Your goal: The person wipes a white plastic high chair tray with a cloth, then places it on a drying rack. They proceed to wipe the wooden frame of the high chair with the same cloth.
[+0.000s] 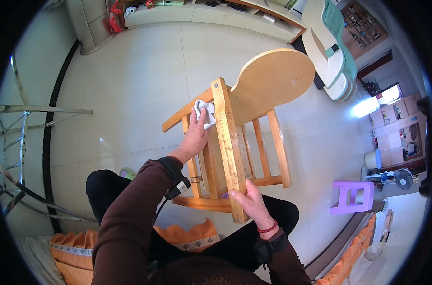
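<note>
A wooden child's chair [231, 142] with a rounded plywood panel stands tilted between my knees, a worn, scuffed rail facing me. My left hand [198, 131] presses a light grey cloth [206, 113] against the chair frame, just left of the upper part of that rail; its fingertips lie over the cloth. Around the lower end of the same rail my right hand [249, 201] is closed, the thumb on its near face. A red bead bracelet is on the right wrist, and dark bands are on both wrists.
A purple plastic stool [370, 197] stands at the right, near a fan [403, 179]. Metal racking [22, 142] is at the left wall. A low cabinet [223, 17] runs along the far side. Orange-trimmed seating lies behind and beside my legs. One green slipper [127, 173] is on the floor.
</note>
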`<state>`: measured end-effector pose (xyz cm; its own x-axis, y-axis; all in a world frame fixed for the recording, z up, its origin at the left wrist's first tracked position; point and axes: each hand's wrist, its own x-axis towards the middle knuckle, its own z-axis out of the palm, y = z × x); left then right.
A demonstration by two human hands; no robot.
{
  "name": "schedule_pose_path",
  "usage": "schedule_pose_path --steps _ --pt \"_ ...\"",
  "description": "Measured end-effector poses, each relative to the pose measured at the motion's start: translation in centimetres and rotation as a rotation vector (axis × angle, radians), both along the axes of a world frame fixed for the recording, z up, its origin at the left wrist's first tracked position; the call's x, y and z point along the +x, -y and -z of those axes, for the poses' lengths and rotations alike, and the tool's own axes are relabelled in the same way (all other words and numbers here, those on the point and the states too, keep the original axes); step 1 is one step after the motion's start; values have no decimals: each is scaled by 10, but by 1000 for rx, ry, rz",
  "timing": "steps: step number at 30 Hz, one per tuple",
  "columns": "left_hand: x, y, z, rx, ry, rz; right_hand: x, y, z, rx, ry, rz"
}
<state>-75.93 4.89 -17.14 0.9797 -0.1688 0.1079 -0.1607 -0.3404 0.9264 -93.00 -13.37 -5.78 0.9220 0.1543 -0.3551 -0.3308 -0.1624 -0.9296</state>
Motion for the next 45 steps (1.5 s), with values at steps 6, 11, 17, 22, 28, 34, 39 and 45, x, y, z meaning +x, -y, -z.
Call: schedule_pose_path --steps 6,11,17,22,28,34,39,45 --pt "-70 4 4 26 39 96 -1 1 6 47 9 19" --pt "-173 0 -11 -30 -88 315 -2 2 9 89 12 72" --pt "-200 -38 -5 -1185 -1003 79 2 5 7 40 -20 60" --pt "-118 -85 37 -225 -106 -113 2 4 9 48 -35 66" --pt "-67 -34 67 21 -17 -65 2 6 3 26 -36 31" --pt "-151 -37 62 75 -338 77 4 4 5 29 -40 39" --pt "-218 -34 34 72 -427 277 3 3 6 64 -39 57" --pt "-233 -3 -4 -83 -203 309 3 3 7 107 -36 63"
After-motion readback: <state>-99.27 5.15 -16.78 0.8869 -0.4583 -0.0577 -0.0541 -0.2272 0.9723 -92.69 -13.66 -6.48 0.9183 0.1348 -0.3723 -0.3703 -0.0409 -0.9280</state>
